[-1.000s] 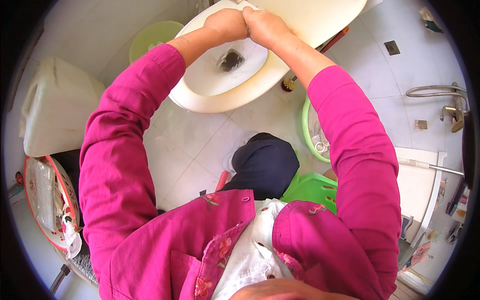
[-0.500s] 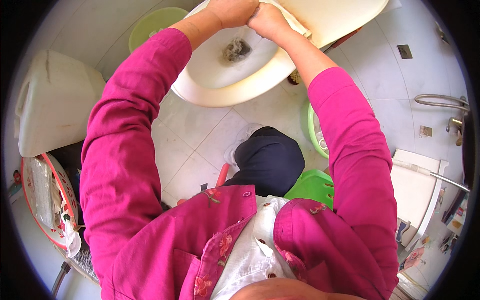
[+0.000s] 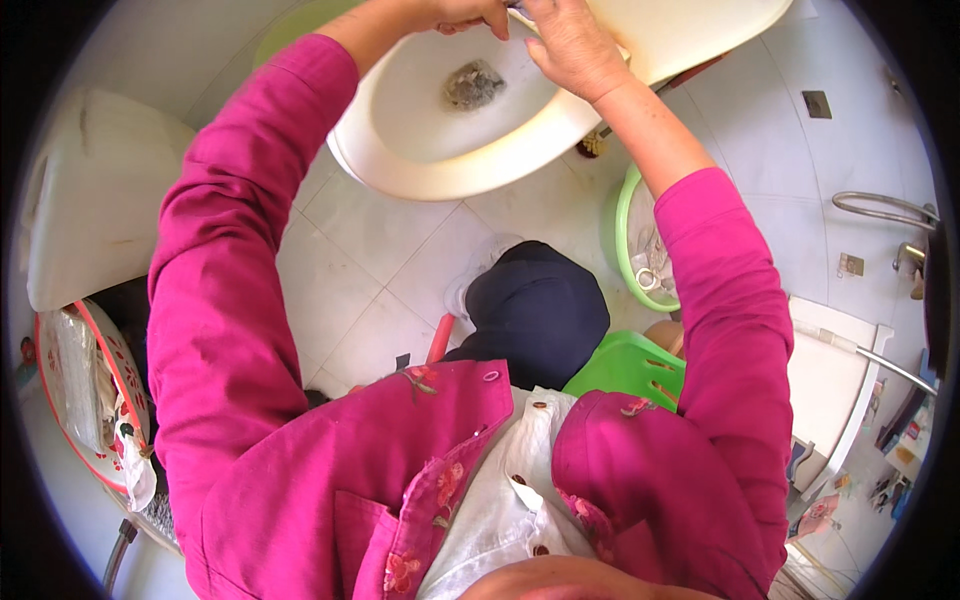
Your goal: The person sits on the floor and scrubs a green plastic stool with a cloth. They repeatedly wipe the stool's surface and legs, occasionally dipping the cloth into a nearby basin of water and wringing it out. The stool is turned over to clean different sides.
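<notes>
Both my hands are over a white toilet point(image 3: 425, 178), at the top edge of the view, which cuts off part of them. My left hand point(image 3: 465, 14) has its fingers bent. My right hand point(image 3: 580, 52) is beside it, thumb apart and fingertips close to the left hand. A small bluish-grey bit shows between them, too little to name. Below, in the bottom of the bowl, lies a grey, fuzzy-looking clump point(image 3: 473, 86). The toilet's raised lid or seat point(image 3: 700, 32) is at the upper right, with brownish stains near its hinge side.
A light green basin point(image 3: 622, 245) with things in it stands right of the toilet. Nearer is a green plastic stool or seat point(image 3: 620, 372). At the left are a large white jug point(image 3: 100, 200) and a red-rimmed tray point(image 3: 85, 400). A metal bar point(image 3: 895, 370) juts in at the right.
My hands were closed together above the bowl; now they have come slightly apart and shifted up and outward. The clump in the bowl looks darker and flatter.
</notes>
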The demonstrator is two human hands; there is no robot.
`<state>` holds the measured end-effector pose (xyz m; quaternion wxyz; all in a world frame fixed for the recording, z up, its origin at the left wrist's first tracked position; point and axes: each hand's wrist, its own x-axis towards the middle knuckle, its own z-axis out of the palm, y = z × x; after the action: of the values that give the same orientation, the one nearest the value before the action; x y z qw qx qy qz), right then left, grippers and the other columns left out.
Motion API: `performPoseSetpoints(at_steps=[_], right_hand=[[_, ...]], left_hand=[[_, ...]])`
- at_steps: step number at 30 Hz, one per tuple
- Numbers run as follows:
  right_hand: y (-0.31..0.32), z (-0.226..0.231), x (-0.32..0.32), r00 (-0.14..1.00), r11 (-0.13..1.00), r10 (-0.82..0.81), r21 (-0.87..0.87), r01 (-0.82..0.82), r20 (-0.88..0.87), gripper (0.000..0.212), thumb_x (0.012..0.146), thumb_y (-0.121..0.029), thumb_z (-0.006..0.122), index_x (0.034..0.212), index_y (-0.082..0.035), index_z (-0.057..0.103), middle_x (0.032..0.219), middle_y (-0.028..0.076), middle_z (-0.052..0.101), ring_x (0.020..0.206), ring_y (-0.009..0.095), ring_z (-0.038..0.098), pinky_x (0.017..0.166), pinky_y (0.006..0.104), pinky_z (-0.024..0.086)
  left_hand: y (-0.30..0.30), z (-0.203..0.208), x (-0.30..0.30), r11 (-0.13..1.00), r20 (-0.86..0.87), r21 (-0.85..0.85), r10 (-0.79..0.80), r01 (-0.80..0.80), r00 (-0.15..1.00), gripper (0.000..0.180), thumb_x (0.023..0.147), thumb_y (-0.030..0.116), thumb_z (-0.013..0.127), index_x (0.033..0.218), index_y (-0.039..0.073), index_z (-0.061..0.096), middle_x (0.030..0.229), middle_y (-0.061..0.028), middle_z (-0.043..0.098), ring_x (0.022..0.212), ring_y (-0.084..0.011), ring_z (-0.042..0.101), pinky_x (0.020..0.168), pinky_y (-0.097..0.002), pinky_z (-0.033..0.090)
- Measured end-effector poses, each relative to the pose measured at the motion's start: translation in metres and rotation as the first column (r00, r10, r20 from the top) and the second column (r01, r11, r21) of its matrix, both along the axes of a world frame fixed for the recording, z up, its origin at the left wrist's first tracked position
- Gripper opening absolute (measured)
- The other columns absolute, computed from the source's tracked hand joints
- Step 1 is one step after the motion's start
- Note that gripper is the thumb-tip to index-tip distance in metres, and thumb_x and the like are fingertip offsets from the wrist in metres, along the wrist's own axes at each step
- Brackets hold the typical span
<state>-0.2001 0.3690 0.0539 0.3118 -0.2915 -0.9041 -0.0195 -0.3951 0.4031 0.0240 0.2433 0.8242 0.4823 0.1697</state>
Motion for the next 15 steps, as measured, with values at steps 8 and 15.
performPoseSetpoints(at_steps=[8, 15], right_hand=[[0.005, 0.032, -0.010, 0.929, 0.977, -0.048, 0.211, -0.033, 0.367, 0.031, 0.085, -0.007, 0.059, 0.115, -0.001, 0.061, 0.111, 0.026, 0.064, 0.095, 0.042, 0.065, 0.082, 0.0451, 0.054], [0.023, 0.040, -0.019, 0.904, 0.962, -0.198, -0.104, 0.254, 0.380, 0.019, 0.083, -0.015, 0.060, 0.085, -0.002, 0.073, 0.086, 0.024, 0.071, 0.083, 0.039, 0.070, 0.075, 0.0477, 0.056]], left_hand=[[-0.002, 0.013, 0.007, 0.678, 0.281, -0.725, 0.130, 0.122, 0.951, 0.024, 0.068, 0.012, 0.076, 0.054, 0.018, 0.057, 0.049, 0.0039, 0.041, 0.041, -0.0107, 0.033, 0.044, -0.0292, 0.024], [0.011, 0.022, 0.018, 0.986, -0.209, 0.163, 0.015, 0.019, 0.978, 0.012, 0.067, 0.022, 0.074, 0.070, 0.010, 0.072, 0.080, -0.0166, 0.072, 0.076, -0.0315, 0.069, 0.072, -0.0440, 0.052]])
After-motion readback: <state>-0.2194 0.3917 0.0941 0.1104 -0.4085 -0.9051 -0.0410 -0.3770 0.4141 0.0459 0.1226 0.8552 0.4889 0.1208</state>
